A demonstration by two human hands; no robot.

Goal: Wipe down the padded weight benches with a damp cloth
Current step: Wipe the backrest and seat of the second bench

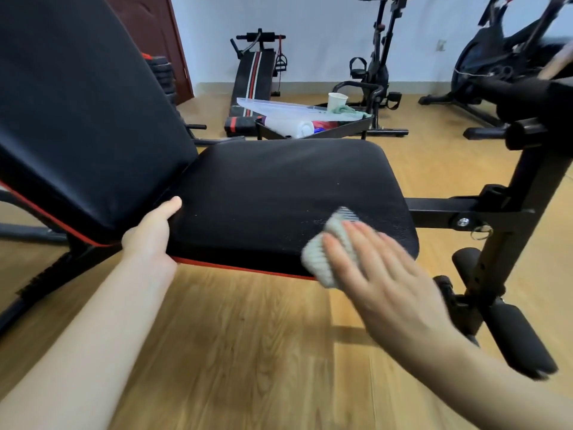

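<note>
A black padded seat (279, 193) with red trim fills the middle of the view, and its raised black backrest (80, 113) slopes up at the left. My left hand (152, 234) grips the near left edge of the seat, thumb on top by the gap under the backrest. My right hand (378, 268), blurred, presses flat on a grey folded cloth (322, 259) at the seat's near right corner. Part of the cloth hangs past the red edge.
The bench's black frame post (508, 231) and foam leg rollers (521, 336) stand at the right. Behind the seat is a black tray (341, 128) with a clear lid, a paper cup (336, 100) and rags. A sit-up bench (254, 79) and exercise bikes (496, 63) line the far wall.
</note>
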